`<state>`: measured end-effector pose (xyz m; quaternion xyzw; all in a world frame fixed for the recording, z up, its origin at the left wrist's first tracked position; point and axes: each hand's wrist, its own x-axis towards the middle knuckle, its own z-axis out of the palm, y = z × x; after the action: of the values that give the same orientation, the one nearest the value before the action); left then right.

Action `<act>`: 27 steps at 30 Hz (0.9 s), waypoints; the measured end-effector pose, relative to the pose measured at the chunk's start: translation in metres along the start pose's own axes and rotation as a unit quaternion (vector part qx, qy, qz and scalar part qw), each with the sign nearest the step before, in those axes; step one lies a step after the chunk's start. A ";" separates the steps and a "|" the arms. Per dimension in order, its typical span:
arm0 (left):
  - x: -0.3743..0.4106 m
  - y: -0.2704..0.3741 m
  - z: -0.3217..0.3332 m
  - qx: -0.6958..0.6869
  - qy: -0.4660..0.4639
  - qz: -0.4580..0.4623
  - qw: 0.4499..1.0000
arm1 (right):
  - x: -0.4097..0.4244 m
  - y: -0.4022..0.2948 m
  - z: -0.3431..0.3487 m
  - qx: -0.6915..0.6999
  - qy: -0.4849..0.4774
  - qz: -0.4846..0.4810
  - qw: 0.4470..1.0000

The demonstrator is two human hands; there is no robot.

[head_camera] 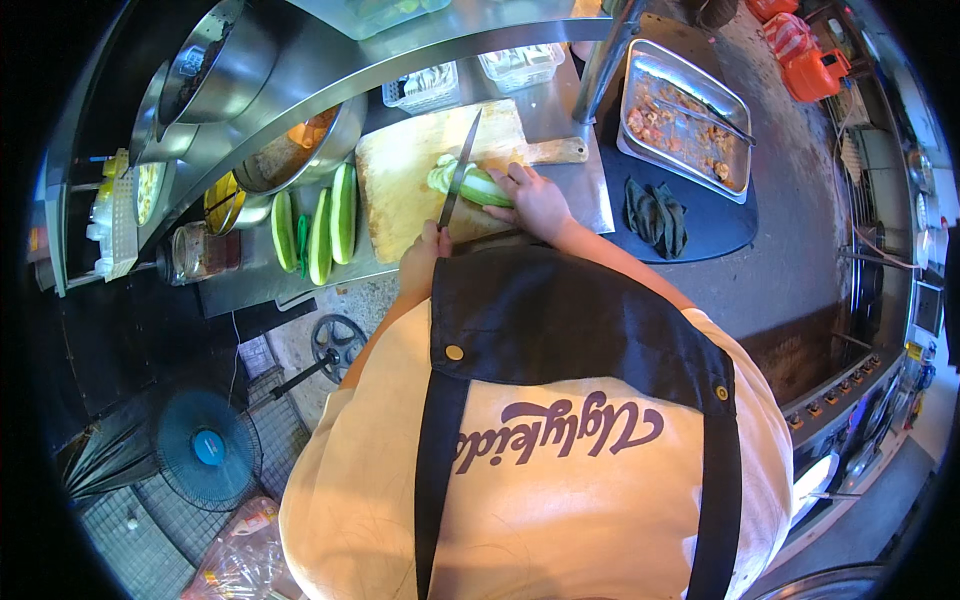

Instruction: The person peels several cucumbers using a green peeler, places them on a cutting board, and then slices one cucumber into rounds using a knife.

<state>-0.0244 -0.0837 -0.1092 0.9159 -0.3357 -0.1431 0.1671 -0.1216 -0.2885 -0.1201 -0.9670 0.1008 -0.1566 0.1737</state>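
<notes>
My left hand [426, 259] is closed on the handle of a long kitchen knife [463, 157], its blade pointing away from me. The blade lies across the left end of a partly peeled cucumber [480, 187], where pale slices [444, 174] show. On the right end of this cucumber rest the fingers of my right hand [536, 201], holding it on a worn wooden cutting board [390, 165]. A wooden handle [559, 151] juts out at the board's right side. Left of the board lie three striped cucumbers [343, 214] and a green item [303, 240], possibly a peeler.
A metal shelf [480, 37] crosses above the counter. Behind the board stand white baskets [431, 88]; a large metal pot [341, 142] and a jar [199, 251] are at left. At right are a metal tray of food [742, 176] and a dark cloth [655, 216].
</notes>
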 end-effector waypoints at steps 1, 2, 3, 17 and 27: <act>-0.004 0.000 -0.002 -0.008 0.019 0.006 1.000 | -0.001 0.000 0.001 0.002 0.006 -0.004 1.000; -0.006 0.000 -0.006 0.001 0.005 0.012 1.000 | -0.002 0.001 0.002 -0.002 0.002 0.000 1.000; -0.007 0.005 -0.017 0.011 -0.009 0.019 1.000 | -0.002 0.001 0.000 -0.004 -0.001 0.003 1.000; -0.014 0.022 -0.053 0.057 -0.117 0.001 0.991 | -0.002 0.002 0.002 -0.006 0.011 -0.005 1.000; 0.008 0.006 0.007 0.045 -0.041 0.003 0.998 | -0.001 0.002 0.004 -0.015 0.006 -0.010 1.000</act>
<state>-0.0249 -0.0947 -0.1140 0.9149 -0.3508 -0.1652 0.1125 -0.1214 -0.2890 -0.1242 -0.9697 0.0941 -0.1623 0.1565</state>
